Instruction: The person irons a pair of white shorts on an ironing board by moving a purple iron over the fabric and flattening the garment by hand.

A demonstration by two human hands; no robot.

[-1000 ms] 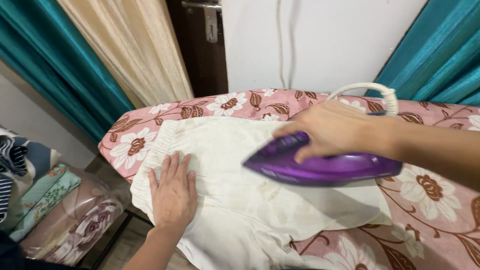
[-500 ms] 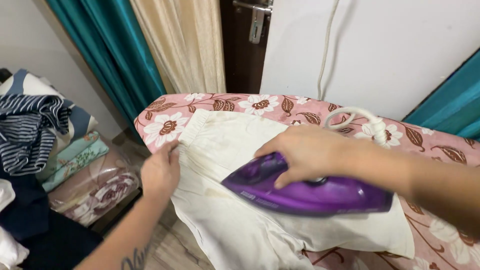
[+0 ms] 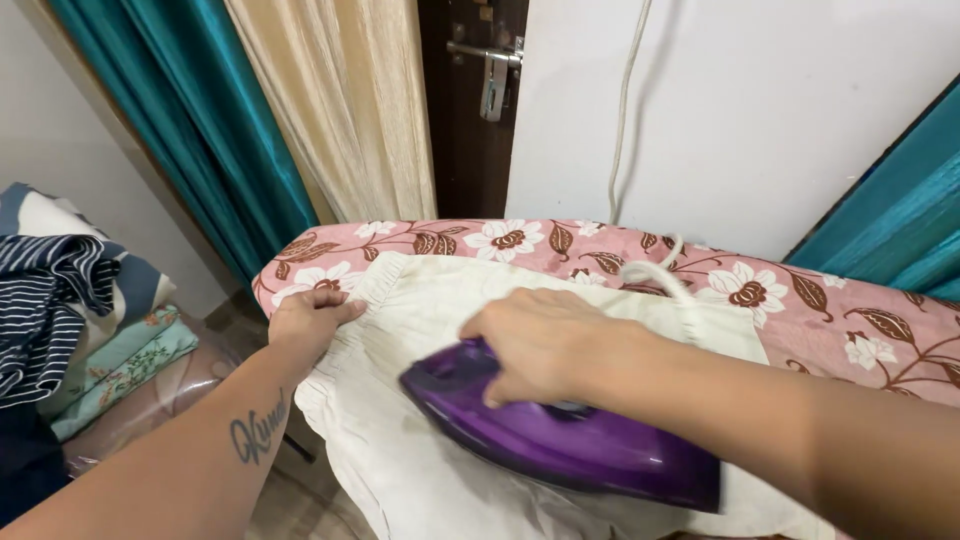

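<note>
Purple iron (image 3: 560,440) sat on the soft cream cloth (image 3: 420,300) over the flowery ironing board (image 3: 800,300). Right hand (image 3: 545,345) gripped its hard handle; it looked heavy. Left hand (image 3: 305,320) pinched the floppy edge.

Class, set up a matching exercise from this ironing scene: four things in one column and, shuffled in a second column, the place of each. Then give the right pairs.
Things:
1. purple steam iron
2. cream cotton garment
3. striped navy-and-white cloth
4. left hand

Places:
A. on the pile of folded fabrics at far left
B. gripping the garment's gathered edge
C. spread on the pink floral ironing board
D. under the right hand, on the garment

Pairs: 1-D, 2-C, 3-A, 4-B
</note>
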